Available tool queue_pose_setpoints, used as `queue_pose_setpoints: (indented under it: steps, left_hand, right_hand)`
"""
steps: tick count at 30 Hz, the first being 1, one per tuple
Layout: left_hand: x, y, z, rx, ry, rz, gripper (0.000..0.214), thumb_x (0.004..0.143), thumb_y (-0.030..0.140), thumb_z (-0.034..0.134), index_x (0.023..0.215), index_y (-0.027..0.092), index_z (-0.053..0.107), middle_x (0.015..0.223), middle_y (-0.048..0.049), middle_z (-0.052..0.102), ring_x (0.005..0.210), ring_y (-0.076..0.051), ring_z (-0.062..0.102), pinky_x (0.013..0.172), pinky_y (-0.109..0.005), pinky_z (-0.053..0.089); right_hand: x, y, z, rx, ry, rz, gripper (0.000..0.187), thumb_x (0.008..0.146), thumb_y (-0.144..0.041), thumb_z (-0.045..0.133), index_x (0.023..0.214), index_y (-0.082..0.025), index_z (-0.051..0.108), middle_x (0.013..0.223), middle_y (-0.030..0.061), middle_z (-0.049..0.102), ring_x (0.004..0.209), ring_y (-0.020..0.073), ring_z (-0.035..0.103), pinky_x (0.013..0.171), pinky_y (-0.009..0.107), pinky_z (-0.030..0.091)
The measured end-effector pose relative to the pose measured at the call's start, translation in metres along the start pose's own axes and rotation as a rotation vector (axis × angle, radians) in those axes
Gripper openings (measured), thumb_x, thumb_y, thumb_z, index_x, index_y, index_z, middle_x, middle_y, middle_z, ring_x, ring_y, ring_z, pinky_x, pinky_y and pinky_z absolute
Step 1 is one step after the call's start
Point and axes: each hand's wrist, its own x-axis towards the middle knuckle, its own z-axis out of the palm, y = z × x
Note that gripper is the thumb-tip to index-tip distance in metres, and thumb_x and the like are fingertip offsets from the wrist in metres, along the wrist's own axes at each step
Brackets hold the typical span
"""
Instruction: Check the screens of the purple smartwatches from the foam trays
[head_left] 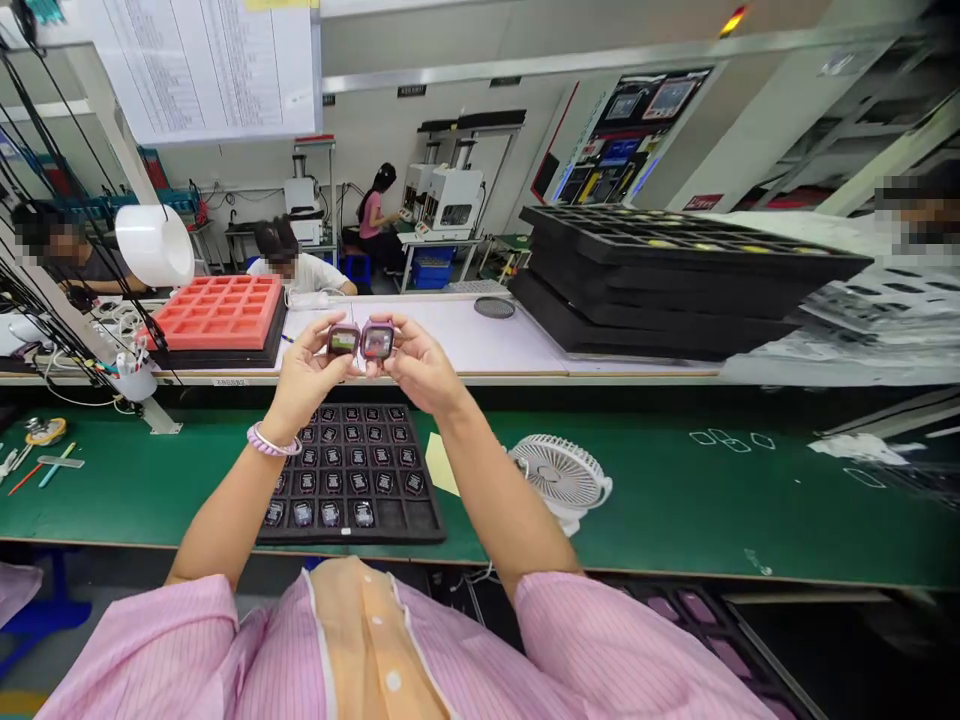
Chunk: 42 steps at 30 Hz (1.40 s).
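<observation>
Raised above the bench, my left hand (306, 372) pinches a small smartwatch case (343, 341) with a rounded square frame and a dark, shiny face. Right beside it, my right hand (421, 366) grips a second, similar smartwatch case (377, 342) with a purplish frame. Both faces are turned toward me and show reflections. The two cases are side by side; I cannot tell whether they touch. Below my hands lies a black compartment tray (424, 522) holding several dark watch cases in rows, partly hidden by my left forearm.
A white fan (561, 470) and yellow paper (442, 464) are right of the tray. On the shelf stand red trays (217, 312) and stacked black trays (645, 300). Tools (56, 470) lie at left on the green bench (675, 530). Several people sit beyond.
</observation>
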Motion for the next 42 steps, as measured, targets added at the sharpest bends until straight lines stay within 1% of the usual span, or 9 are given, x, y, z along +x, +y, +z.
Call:
queue_pose_setpoints:
  steps: [3, 6, 12, 19, 25, 28, 33, 38, 42]
  left_hand:
    - [-0.038, -0.021, -0.002, -0.002, 0.003, -0.147, 0.058, 0.076, 0.028, 0.085, 0.130, 0.022, 0.064, 0.111, -0.0061, 0.074, 0.068, -0.011, 0.072, 0.067, -0.024, 0.065]
    - [-0.068, -0.035, -0.003, 0.028, 0.027, -0.257, 0.054, 0.078, 0.028, 0.084, 0.128, 0.019, 0.065, 0.114, -0.0084, 0.074, 0.067, -0.011, 0.071, 0.066, -0.024, 0.066]
    - [-0.098, -0.054, -0.006, 0.042, 0.073, -0.346, 0.053, 0.079, 0.034, 0.086, 0.125, 0.019, 0.066, 0.113, -0.0085, 0.074, 0.066, -0.011, 0.071, 0.065, -0.025, 0.066]
    - [-0.105, -0.060, -0.003, 0.022, 0.084, -0.360, 0.051, 0.079, 0.030, 0.084, 0.125, 0.020, 0.065, 0.110, -0.0076, 0.074, 0.066, -0.011, 0.071, 0.064, -0.025, 0.065]
    - [-0.102, -0.059, 0.002, 0.010, 0.115, -0.353, 0.050, 0.079, 0.031, 0.084, 0.124, 0.020, 0.065, 0.108, -0.0064, 0.073, 0.063, -0.010, 0.069, 0.062, -0.023, 0.064]
    - [-0.101, -0.058, 0.005, 0.006, 0.134, -0.345, 0.050, 0.079, 0.034, 0.084, 0.124, 0.020, 0.065, 0.106, -0.0057, 0.073, 0.062, -0.009, 0.068, 0.060, -0.022, 0.063]
    - [-0.099, -0.059, 0.008, 0.005, 0.142, -0.325, 0.048, 0.081, 0.033, 0.084, 0.123, 0.020, 0.065, 0.104, -0.0049, 0.073, 0.062, -0.009, 0.068, 0.059, -0.021, 0.063]
    - [-0.098, -0.061, 0.008, 0.030, 0.141, -0.306, 0.048, 0.081, 0.037, 0.085, 0.121, 0.019, 0.066, 0.105, -0.0051, 0.074, 0.059, -0.008, 0.066, 0.056, -0.019, 0.061]
    - [-0.099, -0.060, 0.006, 0.026, 0.095, -0.325, 0.054, 0.083, 0.037, 0.085, 0.129, 0.019, 0.064, 0.112, -0.0072, 0.075, 0.066, -0.010, 0.071, 0.065, -0.023, 0.066]
  right_hand:
    - [-0.038, 0.033, 0.003, 0.073, 0.054, 0.101, 0.053, 0.071, -0.023, 0.074, 0.121, -0.024, 0.057, 0.088, -0.0017, 0.066, 0.067, 0.0149, 0.064, 0.067, 0.031, 0.053]
    - [-0.067, 0.059, 0.007, 0.131, 0.104, 0.177, 0.050, 0.074, -0.028, 0.077, 0.120, -0.023, 0.058, 0.087, -0.0013, 0.067, 0.065, 0.0152, 0.064, 0.064, 0.030, 0.052]
    - [-0.095, 0.083, 0.010, 0.147, 0.129, 0.236, 0.048, 0.077, -0.033, 0.080, 0.120, -0.022, 0.060, 0.086, -0.0004, 0.067, 0.065, 0.0162, 0.065, 0.064, 0.031, 0.053]
    - [-0.104, 0.086, 0.009, 0.123, 0.141, 0.244, 0.052, 0.082, -0.044, 0.084, 0.123, -0.023, 0.061, 0.094, 0.0019, 0.068, 0.066, 0.0157, 0.064, 0.065, 0.032, 0.055]
    - [-0.106, 0.083, 0.007, 0.153, 0.115, 0.215, 0.052, 0.079, -0.030, 0.081, 0.126, -0.024, 0.059, 0.099, 0.0019, 0.067, 0.070, 0.0157, 0.066, 0.071, 0.033, 0.057]
    - [-0.104, 0.080, 0.007, 0.151, 0.124, 0.226, 0.052, 0.079, -0.029, 0.079, 0.126, -0.023, 0.060, 0.095, 0.0014, 0.068, 0.069, 0.0165, 0.066, 0.070, 0.034, 0.057]
    - [-0.101, 0.080, 0.007, 0.218, 0.134, 0.229, 0.046, 0.084, -0.036, 0.081, 0.124, -0.023, 0.061, 0.093, 0.0002, 0.069, 0.065, 0.0138, 0.065, 0.067, 0.031, 0.057]
    - [-0.102, 0.083, 0.005, 0.161, 0.145, 0.239, 0.047, 0.090, -0.048, 0.078, 0.125, -0.023, 0.061, 0.089, -0.0002, 0.068, 0.062, 0.0138, 0.064, 0.063, 0.030, 0.056]
    - [-0.103, 0.084, 0.003, 0.145, 0.147, 0.224, 0.049, 0.085, -0.041, 0.081, 0.126, -0.024, 0.060, 0.092, 0.0000, 0.068, 0.065, 0.0145, 0.064, 0.066, 0.032, 0.057]
